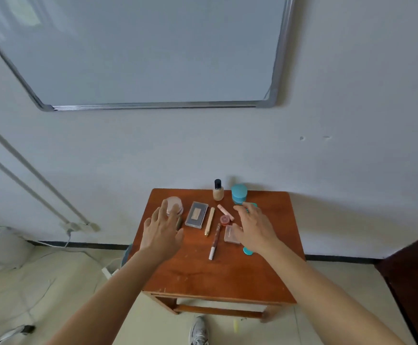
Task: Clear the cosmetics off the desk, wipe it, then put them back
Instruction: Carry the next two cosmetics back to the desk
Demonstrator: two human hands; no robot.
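Your left grip (pixel 163 230) and right grip (pixel 255 227) hover spread open, holding nothing, above the cosmetics (pixel 210 216) clustered toward the bench's (pixel 215 277) far edge. The pink jar (pixel 175 205) near the far left corner and the upright foundation bottle (pixel 218 191) may be glass, though blur hides it. Expect them to be light, slick and breakable, and take each round its sides.

I saw a pale wall (pixel 352 95) with a metal-framed whiteboard (pixel 140 46) above a small wooden desk (pixel 215 277) set against it. The floor (pixel 53 295) was light tile, edged by a dark baseboard (pixel 339 257).
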